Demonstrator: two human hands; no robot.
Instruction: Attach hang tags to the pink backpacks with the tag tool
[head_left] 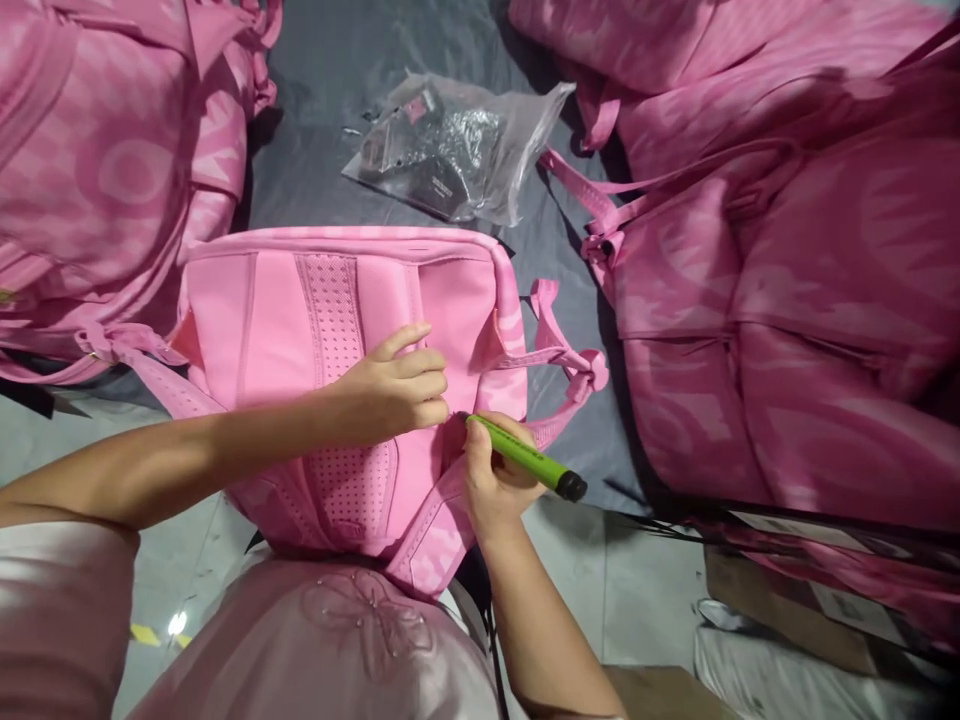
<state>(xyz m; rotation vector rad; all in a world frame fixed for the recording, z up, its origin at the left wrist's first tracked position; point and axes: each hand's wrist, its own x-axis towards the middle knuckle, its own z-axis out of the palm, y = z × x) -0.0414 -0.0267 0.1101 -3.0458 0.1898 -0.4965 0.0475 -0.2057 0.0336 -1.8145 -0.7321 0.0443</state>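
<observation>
A pink backpack (457,300) lies with its padded back panel and straps facing up. My left hand (394,390) rests on this panel, its fingers bent and closed against the fabric near a seam; the thumb is hidden beneath. In my right hand (499,475) is a bright green, pen-shaped tool (525,455) with a black end. The tool slants, its black end at the lower right and its other end close to my left fingertips, at the panel. What that tip touches is too small to tell.
Another pink backpack (127,150) stands at the left, and several pink patterned bags (810,280) are piled at the right. Beyond the middle backpack, a clear plastic bag (465,150) with dark items lies on the grey cover (315,130). Cardboard (780,600) shows at the lower right.
</observation>
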